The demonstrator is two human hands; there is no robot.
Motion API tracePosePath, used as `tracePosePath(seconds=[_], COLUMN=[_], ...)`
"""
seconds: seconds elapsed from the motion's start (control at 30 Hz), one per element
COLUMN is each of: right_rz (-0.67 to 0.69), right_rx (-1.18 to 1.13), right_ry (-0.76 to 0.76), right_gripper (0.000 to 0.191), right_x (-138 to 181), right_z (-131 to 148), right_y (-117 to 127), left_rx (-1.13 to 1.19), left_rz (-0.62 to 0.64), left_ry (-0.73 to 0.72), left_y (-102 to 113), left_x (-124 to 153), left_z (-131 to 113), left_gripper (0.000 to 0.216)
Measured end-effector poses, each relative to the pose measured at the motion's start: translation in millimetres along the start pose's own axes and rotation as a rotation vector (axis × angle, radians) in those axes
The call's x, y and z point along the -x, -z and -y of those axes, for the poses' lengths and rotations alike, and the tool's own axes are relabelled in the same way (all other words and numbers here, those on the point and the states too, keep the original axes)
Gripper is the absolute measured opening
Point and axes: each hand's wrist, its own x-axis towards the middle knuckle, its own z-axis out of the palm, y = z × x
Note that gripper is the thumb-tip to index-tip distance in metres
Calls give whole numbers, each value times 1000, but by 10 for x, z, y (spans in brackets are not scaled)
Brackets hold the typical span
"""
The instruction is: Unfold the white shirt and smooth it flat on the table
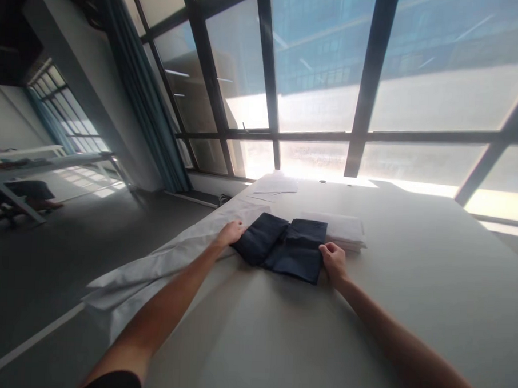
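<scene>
A dark navy folded cloth (287,247) lies on the pale table (365,313), creased down its middle. My left hand (230,233) rests at the cloth's left edge, fingers curled down onto it. My right hand (333,260) grips the cloth's near right corner, fingers closed around the edge. Both forearms stretch out over the table toward the cloth.
A stack of folded white cloths (345,229) sits just behind the dark one. A long white sheet (161,264) drapes over the table's left edge. Flat white pieces (276,184) lie near the window. A second table (37,164) stands far left across the open floor.
</scene>
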Motion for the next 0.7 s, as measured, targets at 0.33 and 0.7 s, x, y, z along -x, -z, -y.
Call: tracePosePath(seconds=[0.33, 0.7], right_rz=[105, 208], right_rx=[4, -22], right_ry=[37, 21], right_gripper=[55, 55], right_x=[18, -141], right_z=[-33, 265], right_y=[-81, -275], left_rx=[-629, 417], left_rz=[136, -296], left_ry=[-221, 40], left_y=[-788, 658], left_x=[717, 145], left_z=[-249, 325], left_gripper=[77, 43])
